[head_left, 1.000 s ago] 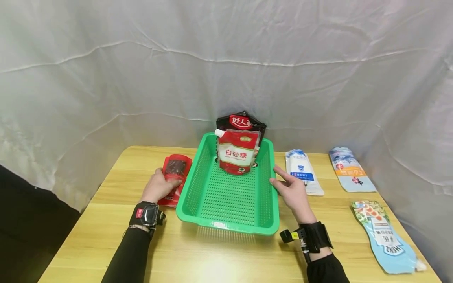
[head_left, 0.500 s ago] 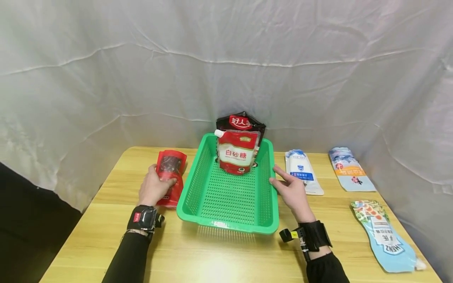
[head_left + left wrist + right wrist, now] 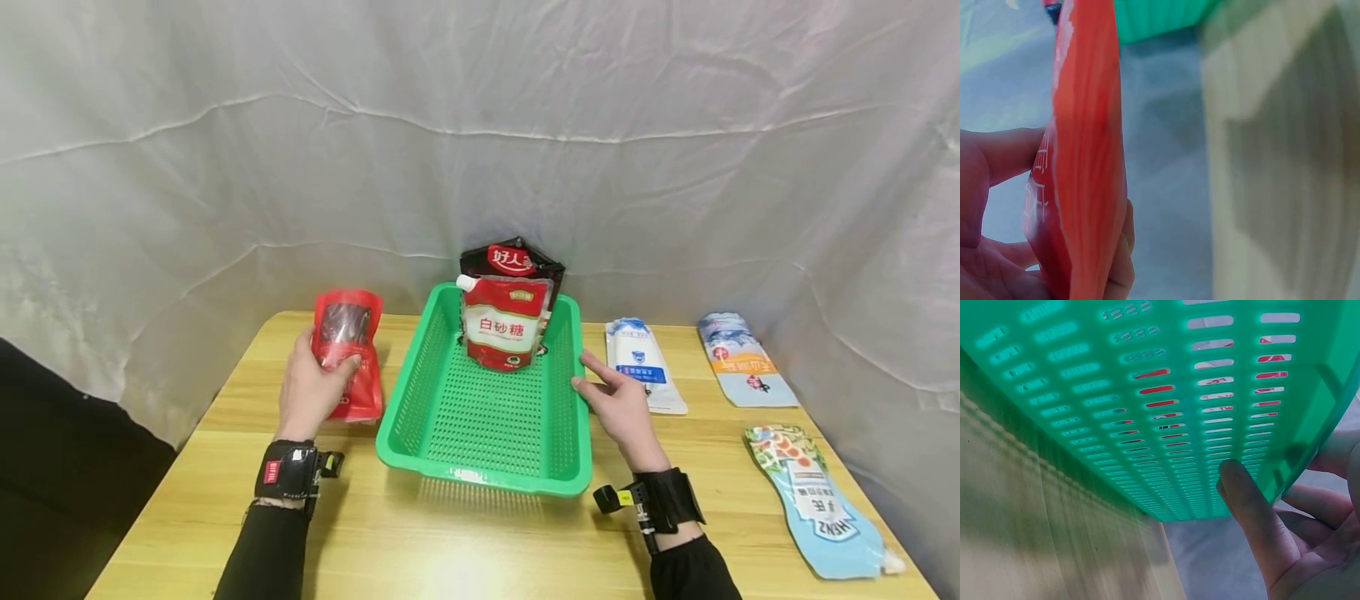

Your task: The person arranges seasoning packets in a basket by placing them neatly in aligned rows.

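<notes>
My left hand grips a red pouch with a clear window showing dark contents, left of the green basket. In the left wrist view the pouch stands nearly edge-on, thumb on one face and fingers curled on the other. My right hand holds the right rim of the green plastic basket. The right wrist view shows one finger against the slotted outer wall and others at the rim. Inside the basket, a red and white sugar pouch with a white cap leans on a black pouch.
On the right of the wooden table lie a white and blue pouch, a blue and orange pouch and a light blue spouted pouch. A grey curtain hangs behind and along the sides.
My left hand has picked the red pouch up off the table and moved it left and upward, away from the basket. The right hand and basket have stayed put.
</notes>
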Tool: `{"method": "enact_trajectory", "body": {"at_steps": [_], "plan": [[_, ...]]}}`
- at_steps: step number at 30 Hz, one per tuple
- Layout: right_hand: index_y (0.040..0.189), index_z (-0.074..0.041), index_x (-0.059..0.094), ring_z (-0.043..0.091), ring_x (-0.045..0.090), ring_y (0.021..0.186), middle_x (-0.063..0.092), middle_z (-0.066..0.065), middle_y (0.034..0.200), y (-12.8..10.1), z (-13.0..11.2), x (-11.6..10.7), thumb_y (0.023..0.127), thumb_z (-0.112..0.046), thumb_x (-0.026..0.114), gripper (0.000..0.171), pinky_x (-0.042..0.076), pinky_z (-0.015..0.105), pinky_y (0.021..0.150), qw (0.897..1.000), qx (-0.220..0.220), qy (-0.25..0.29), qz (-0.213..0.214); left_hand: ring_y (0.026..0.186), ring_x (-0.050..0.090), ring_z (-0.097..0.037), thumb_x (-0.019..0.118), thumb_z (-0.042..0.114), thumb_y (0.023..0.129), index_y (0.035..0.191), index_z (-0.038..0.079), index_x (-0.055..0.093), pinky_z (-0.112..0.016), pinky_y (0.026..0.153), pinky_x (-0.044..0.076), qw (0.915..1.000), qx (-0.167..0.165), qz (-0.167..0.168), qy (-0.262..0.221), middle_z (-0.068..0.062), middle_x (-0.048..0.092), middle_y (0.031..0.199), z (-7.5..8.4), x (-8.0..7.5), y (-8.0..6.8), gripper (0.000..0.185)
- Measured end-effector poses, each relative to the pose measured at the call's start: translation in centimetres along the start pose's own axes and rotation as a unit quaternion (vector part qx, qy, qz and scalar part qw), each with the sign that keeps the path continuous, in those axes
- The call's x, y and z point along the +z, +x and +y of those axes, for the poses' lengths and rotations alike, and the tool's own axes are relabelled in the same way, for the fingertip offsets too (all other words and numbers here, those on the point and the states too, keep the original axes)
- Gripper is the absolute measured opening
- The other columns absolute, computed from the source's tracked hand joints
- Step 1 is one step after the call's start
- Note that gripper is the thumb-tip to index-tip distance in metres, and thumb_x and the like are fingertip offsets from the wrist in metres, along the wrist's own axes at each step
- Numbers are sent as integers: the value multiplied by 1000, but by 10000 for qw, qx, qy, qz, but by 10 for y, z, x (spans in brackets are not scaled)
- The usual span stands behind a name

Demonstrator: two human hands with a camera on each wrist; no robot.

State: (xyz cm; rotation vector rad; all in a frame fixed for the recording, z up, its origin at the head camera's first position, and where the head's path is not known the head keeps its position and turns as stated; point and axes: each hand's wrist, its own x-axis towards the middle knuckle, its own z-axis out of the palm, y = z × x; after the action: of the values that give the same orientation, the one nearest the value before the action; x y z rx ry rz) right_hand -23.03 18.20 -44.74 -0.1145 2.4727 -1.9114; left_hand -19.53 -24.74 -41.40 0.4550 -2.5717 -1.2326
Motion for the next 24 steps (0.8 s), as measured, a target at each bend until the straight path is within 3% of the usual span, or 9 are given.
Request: {"method": "enact_trajectory", "body": {"at_steps": [9, 16, 22, 24], "plan": [[152, -6, 51, 3, 69, 109, 45, 5, 161, -2, -1, -1, 102, -20, 69, 55, 58, 19, 83, 10000, -51, -15, -64, 124, 51, -42, 72, 33, 97, 164, 9, 21, -60, 98, 46, 9977, 361, 486, -302, -24, 45, 151, 27, -12, -12, 88], [153, -7, 50, 3, 69, 109, 45, 4, 162, -3, -3, -1, 102, -21, 69, 56, 58, 19, 82, 9999, -30, -25, -96, 126, 52, -40, 75, 29, 96, 164, 11, 23, -60, 100, 47, 9942, 587, 482, -763, -23, 46, 151, 47, -16, -27, 88], [153, -7, 51, 16, 72, 110, 46, 4, 161, -3, -4, -2, 102, -23, 69, 56, 59, 22, 79, 9996, -74, -268, -84, 118, 55, -38, 76, 27, 96, 164, 13, 24, -58, 94, 50, 9905, 749, 415, -1075, -22, 50, 144, 63, -11, -42, 86], [152, -9, 52, 18, 72, 109, 53, 10, 155, -4, -4, -1, 102, -24, 70, 55, 59, 21, 78, 9991, -128, -406, -32, 116, 56, -37, 76, 27, 96, 164, 14, 25, -58, 92, 52, 9897, 793, 365, -1137, -21, 51, 142, 67, -7, -46, 86]]}}
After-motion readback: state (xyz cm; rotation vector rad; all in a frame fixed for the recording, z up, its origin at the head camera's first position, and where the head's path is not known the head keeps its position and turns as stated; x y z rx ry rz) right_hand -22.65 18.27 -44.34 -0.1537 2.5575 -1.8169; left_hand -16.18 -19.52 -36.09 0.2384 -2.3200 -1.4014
